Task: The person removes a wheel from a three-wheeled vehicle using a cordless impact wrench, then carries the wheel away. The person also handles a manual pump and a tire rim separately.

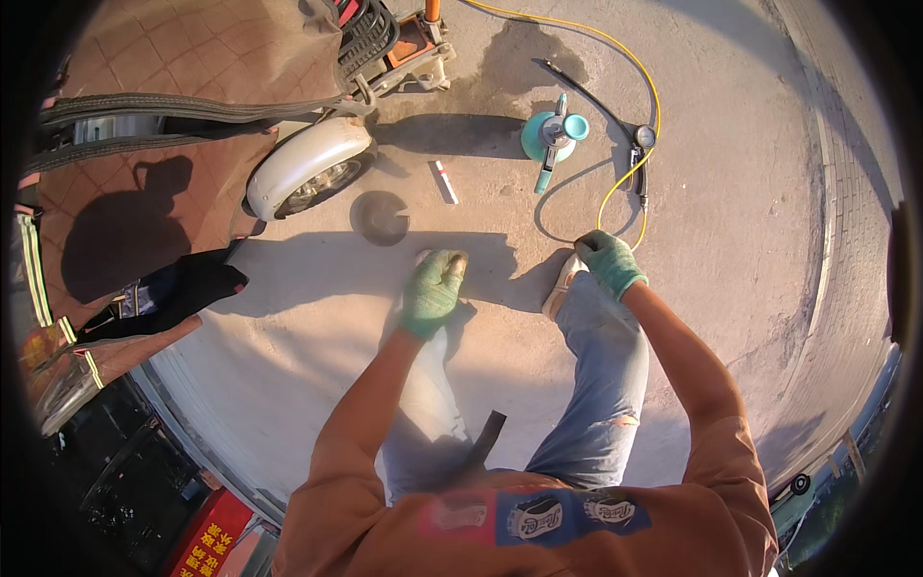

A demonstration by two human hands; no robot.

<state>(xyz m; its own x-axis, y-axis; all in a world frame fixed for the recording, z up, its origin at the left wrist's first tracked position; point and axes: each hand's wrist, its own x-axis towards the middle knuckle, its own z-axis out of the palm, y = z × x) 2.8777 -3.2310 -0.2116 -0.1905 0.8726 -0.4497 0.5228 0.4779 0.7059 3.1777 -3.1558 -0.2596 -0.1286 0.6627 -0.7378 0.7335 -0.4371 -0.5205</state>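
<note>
My left hand [433,296], in a green work glove, is curled closed above my left leg with the thumb on top; anything inside it is hidden. In a matching glove, my right hand [610,262] is closed beside my right shoe [561,288], near the looped hose; I cannot make out what it holds, if anything. Ahead of it stands a teal pump spray bottle [535,141]. A tyre inflator with a round gauge [643,137] lies on a yellow hose [657,94]. A small white and red stick-like item [444,182] lies on the ground between the bottle and a vehicle.
At the left is a vehicle with a brown quilted cover [207,58], its wheel under a silver mudguard [312,163]. A dark round patch or disc [379,218] is beside the wheel. Concrete ground [731,240] runs to a paved edge at the right. A red sign [207,539] is at lower left.
</note>
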